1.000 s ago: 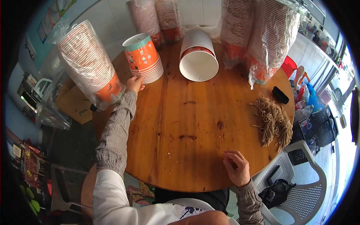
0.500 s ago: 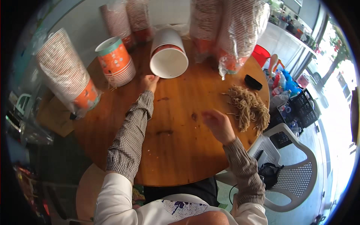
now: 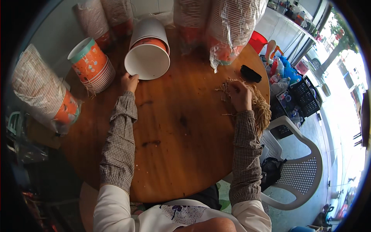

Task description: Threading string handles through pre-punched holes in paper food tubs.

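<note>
A large white paper tub (image 3: 147,62) lies on its side at the back of the round wooden table, its round mouth facing me. An orange printed tub edge shows just behind its rim, inside a grey-white outer cylinder (image 3: 148,29). My left hand (image 3: 130,82) pinches the lower left of the rim, thumb against the edge. To the right is a tangled heap of beige twine (image 3: 261,110). My right hand (image 3: 240,94) is at its upper left part, with bent fingers closed on some strands. The fingertips are partly hidden by the hand.
An orange-and-green tub stack (image 3: 92,67) and a plastic-wrapped stack (image 3: 46,85) stand at left. More wrapped stacks (image 3: 235,27) line the back. A black object (image 3: 251,73) lies beyond the twine. A white plastic chair (image 3: 297,178) and black crates (image 3: 305,94) stand right of the table.
My right hand has moved right and away from me, from above the bare table onto the twine. My left hand stays at the tub's rim. The whole view has shifted slightly.
</note>
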`<state>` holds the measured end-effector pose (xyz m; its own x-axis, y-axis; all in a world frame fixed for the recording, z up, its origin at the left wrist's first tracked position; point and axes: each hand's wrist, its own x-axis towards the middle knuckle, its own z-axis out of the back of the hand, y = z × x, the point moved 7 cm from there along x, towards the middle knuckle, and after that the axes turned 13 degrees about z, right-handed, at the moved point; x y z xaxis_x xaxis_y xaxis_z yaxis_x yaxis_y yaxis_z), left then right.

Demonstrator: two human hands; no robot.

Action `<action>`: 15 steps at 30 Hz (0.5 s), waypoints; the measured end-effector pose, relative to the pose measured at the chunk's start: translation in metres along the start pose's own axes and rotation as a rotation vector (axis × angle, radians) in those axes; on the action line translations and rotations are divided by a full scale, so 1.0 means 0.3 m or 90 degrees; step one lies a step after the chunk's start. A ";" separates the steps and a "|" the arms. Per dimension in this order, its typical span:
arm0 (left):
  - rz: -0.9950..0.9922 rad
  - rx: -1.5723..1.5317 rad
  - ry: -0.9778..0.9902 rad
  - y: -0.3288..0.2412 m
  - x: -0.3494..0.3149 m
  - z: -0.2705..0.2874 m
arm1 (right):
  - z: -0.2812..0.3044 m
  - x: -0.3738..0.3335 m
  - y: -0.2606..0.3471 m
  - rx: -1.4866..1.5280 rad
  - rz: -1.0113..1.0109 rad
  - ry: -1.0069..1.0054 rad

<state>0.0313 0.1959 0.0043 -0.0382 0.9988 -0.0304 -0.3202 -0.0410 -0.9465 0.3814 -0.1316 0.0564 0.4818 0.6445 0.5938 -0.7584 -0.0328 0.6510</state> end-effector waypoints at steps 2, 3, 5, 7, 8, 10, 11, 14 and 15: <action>0.067 -0.100 0.073 -0.002 -0.024 0.004 | -0.042 -0.013 0.032 -0.065 0.074 0.115; 0.066 -0.165 0.089 -0.018 -0.035 0.012 | -0.048 -0.017 0.015 -0.065 0.072 0.115; 0.074 -0.282 0.170 -0.012 -0.023 0.017 | -0.091 -0.024 0.006 -0.148 0.118 0.197; 0.068 -0.459 0.242 -0.006 -0.037 0.027 | -0.106 -0.036 0.013 -0.163 0.107 0.204; 0.065 -0.459 0.237 0.010 -0.032 0.051 | -0.116 -0.037 0.015 -0.182 0.095 0.218; -0.002 -0.505 0.240 0.018 -0.030 0.121 | -0.137 -0.034 0.032 -0.194 0.090 0.233; -0.012 -0.467 0.231 -0.040 -0.121 0.065 | -0.099 -0.050 -0.015 -0.235 0.086 0.226; 0.049 -0.497 0.174 0.021 -0.149 0.177 | -0.113 -0.046 0.017 -0.257 0.101 0.241; 0.076 -0.535 0.149 0.052 -0.155 0.219 | -0.128 -0.042 0.020 -0.278 0.099 0.250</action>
<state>-0.0340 0.1470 0.0121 0.1981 0.9725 -0.1222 0.4802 -0.2050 -0.8529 0.3538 -0.1105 0.0347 0.2154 0.8936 0.3937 -0.9571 0.1132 0.2666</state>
